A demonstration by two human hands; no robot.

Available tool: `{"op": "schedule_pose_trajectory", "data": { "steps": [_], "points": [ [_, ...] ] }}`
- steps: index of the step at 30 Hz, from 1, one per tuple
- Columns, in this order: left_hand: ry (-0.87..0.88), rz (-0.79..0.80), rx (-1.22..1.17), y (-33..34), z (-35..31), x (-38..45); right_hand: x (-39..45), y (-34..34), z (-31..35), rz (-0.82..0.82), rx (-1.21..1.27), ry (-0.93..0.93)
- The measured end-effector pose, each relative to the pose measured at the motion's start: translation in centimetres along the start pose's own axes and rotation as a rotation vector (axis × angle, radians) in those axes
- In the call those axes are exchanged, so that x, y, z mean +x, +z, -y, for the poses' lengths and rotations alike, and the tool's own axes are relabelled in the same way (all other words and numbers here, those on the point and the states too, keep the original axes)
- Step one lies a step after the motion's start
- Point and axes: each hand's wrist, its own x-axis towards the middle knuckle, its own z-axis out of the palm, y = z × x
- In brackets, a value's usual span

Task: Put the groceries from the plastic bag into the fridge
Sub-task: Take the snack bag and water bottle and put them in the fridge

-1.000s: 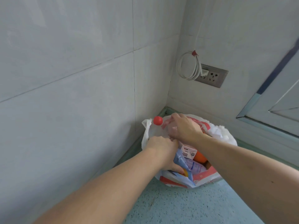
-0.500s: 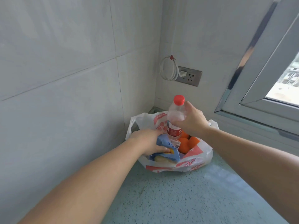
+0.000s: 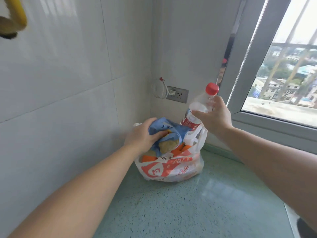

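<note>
- Both hands are full: the right hand [image 3: 215,117] is wrapped round the upper body of a clear plastic water bottle with a red cap and red label [image 3: 199,109], and the left hand [image 3: 142,136] grips a crumpled blue plastic packet with pale bread-like pieces inside [image 3: 169,134].
- That bottle is up in the air, above the far right edge of the bag, tilted so its long axis runs from the base at lower left to the cap at upper right, towards the window.
- Its base sits just above the bag's raised white handle; I cannot tell whether they touch.
- The blue packet is at the bag's mouth, its lower end down among the contents.
- Under both hands, the white plastic shopping bag with red print [image 3: 169,170] stands open in the corner of the speckled green surface [image 3: 188,212], with round orange fruits [image 3: 148,158] showing inside.
- No fridge is in sight, so my guess is both items must be carried away from this corner.
- Behind the bag, a grey wall socket [image 3: 177,96] holds a plug with a coiled white cable [image 3: 159,91].
</note>
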Motion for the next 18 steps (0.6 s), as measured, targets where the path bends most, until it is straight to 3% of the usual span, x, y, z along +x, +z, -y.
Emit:
{"op": "schedule_pose_trajectory", "data": {
  "steps": [7, 11, 15, 18],
  "points": [
    [-0.083, -0.195, -0.218, -2.1, -4.0, -1.0, -0.5, -4.6, 3.3, -0.058, 0.007, -0.032],
    [-0.124, -0.283, -0.479, -3.8, -7.7, -2.0, -1.6, -6.9, 5.7, -0.031, -0.007, -0.051],
    [0.007, -0.202, -0.719, -4.2, -12.1, -3.5, -3.0, -8.7, 8.0, 0.015, 0.03, -0.036],
    [0.055, -0.011, -0.816, -4.3, -14.8, -5.1, -4.1, -10.9, 9.1, 0.013, 0.069, -0.054]
  ]
}}
